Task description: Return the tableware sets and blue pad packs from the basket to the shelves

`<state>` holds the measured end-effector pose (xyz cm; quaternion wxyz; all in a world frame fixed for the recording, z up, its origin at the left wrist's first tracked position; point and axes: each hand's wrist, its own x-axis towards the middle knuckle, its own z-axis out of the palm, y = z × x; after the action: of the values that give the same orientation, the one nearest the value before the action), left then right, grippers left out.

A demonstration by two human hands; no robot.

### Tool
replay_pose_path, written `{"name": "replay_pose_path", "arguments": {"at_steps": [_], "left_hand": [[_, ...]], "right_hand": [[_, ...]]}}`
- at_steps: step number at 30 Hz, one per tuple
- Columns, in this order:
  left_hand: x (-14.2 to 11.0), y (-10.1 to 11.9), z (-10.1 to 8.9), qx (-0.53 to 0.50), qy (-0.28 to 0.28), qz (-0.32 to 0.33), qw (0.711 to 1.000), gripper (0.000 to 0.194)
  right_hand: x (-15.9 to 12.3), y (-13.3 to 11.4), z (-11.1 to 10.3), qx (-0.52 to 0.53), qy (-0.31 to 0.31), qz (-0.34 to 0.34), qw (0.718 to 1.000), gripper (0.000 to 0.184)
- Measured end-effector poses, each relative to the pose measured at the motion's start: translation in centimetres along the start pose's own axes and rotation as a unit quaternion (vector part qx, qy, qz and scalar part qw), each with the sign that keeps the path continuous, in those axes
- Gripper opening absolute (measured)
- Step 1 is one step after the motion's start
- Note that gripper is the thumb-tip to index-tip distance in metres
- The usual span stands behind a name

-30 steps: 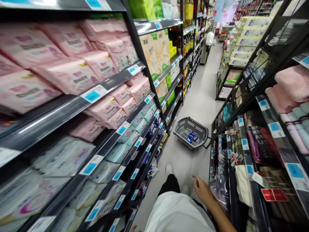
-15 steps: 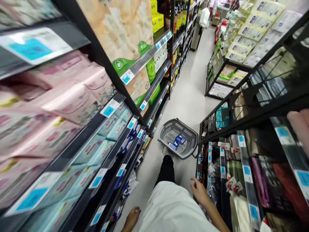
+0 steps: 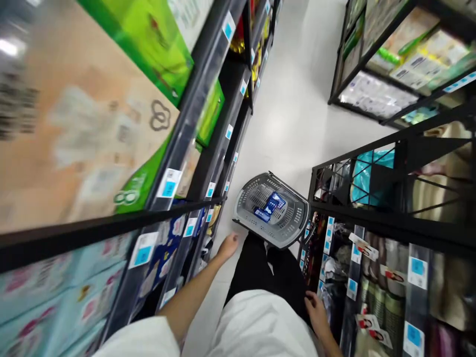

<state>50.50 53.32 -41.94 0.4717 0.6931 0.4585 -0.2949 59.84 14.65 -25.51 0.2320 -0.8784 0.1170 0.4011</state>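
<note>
head view: left hand (image 3: 228,246) open and empty, fingers slack, just beside the grey basket (image 3: 241,210). basket sits low in front of the legs, a blue pack (image 3: 269,207) inside it. right hand (image 3: 317,313) loosely curled, holding nothing, near the black shelf (image 3: 351,297) with its blue tags. pale floor (image 3: 290,124) runs ahead between the shelves; packs on the left shelf (image 3: 92,124) blurred.
</note>
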Motion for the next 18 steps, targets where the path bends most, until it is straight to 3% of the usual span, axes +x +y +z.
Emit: {"name": "replay_pose_path", "arguments": {"at_steps": [5,11,14,18], "left_hand": [[9.5,4.5,3.1,0.076,-0.040,0.032,0.996,0.027],[19.0,7.6,10.6,0.120,-0.050,0.028,0.991,0.034],[24.1,9.2,14.9,0.115,-0.022,0.023,0.993,0.050],[30.9,10.5,20.1,0.086,0.040,0.005,0.995,0.084]], "right_hand": [[0.5,0.9,1.3,-0.004,-0.011,0.041,0.999,0.057],[5.8,1.7,2.9,-0.038,-0.036,0.036,0.998,0.064],[8.1,2.2,3.5,-0.051,-0.003,0.005,0.999,0.059],[9.2,2.7,3.8,-0.114,0.086,-0.044,0.989,0.044]]}}
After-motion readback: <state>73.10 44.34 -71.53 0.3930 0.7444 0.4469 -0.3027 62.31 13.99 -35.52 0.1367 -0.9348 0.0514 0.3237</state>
